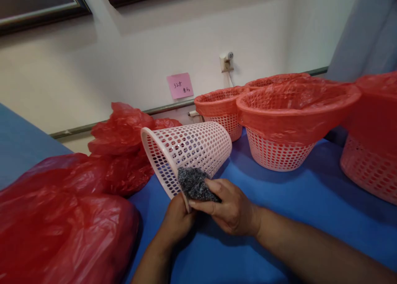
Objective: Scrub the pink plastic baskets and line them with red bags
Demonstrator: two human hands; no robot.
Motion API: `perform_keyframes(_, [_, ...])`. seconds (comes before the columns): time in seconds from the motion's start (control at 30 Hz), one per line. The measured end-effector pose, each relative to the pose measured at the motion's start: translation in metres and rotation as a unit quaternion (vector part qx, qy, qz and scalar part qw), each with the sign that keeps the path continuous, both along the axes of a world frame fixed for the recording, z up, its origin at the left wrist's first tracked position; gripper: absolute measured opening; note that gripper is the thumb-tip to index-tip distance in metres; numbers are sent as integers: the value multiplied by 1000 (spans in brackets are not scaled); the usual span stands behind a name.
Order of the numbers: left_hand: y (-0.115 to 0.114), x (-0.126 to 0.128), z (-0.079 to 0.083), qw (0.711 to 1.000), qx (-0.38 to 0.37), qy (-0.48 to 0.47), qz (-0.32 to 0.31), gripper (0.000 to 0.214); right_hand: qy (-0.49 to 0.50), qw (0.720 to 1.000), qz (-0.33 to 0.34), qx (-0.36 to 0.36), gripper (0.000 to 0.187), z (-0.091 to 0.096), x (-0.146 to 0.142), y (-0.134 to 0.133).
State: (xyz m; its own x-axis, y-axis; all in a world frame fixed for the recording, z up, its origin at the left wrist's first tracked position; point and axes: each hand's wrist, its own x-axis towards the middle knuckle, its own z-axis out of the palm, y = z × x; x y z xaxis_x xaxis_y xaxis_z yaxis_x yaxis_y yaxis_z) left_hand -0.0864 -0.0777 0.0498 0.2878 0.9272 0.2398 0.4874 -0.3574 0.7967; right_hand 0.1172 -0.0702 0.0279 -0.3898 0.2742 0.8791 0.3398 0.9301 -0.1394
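A pale pink perforated plastic basket (198, 145) lies tipped on its side over the blue table, its mouth facing left and toward me. My left hand (179, 215) is closed on the basket's rim at the near lower edge; some of its fingers are hidden behind the rim. In my right hand (231, 207) is a dark grey, fuzzy cloth (197, 184), pinched between thumb and fingers. The cloth rests against the outside of the basket close to the rim, just above my left hand.
Red plastic bags (68, 226) are heaped at the left. Several pink baskets lined with red bags stand at the right, one lined basket (279, 151) nearest the middle. Behind are a wall socket (226, 63) and a pink note (180, 86). Blue covering (263, 193) spreads over the table.
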Motion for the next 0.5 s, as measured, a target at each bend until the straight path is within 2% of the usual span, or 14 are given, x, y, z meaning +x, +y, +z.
perform_keyframes(0.07, [0, -2, 1, 1000, 19, 20, -12, 35, 29, 999, -27, -26, 54, -4, 2, 6])
perform_keyframes(0.13, [1, -6, 1, 999, 41, 35, -3, 35, 103, 981, -117, -119, 55, -13, 11, 28])
perform_keyframes(0.23, [4, -12, -1, 998, 46, 53, -2, 34, 226, 895, -261, -282, 54, -28, 29, 66])
perform_keyframes(0.27, [6, -13, -3, 997, 44, 60, -8, 35, 247, 872, -285, -313, 54, -31, 33, 74])
perform_keyframes(0.3, [7, -14, -4, 997, 41, 68, -12, 36, 254, 863, -294, -323, 54, -32, 35, 78])
perform_keyframes(0.33, [9, -13, -5, 996, 36, 79, -16, 39, 246, 870, -287, -316, 55, -31, 35, 77])
perform_keyframes(0.4, [10, -10, -6, 995, 29, 96, -14, 42, 195, 919, -233, -253, 58, -25, 27, 62])
perform_keyframes(0.47, [10, -5, -5, 996, 20, 90, -12, 41, 119, 969, -142, -163, 60, -16, 15, 37])
perform_keyframes(0.5, [8, -2, -4, 997, 12, 74, -13, 39, 82, 985, -93, -123, 61, -12, 8, 24])
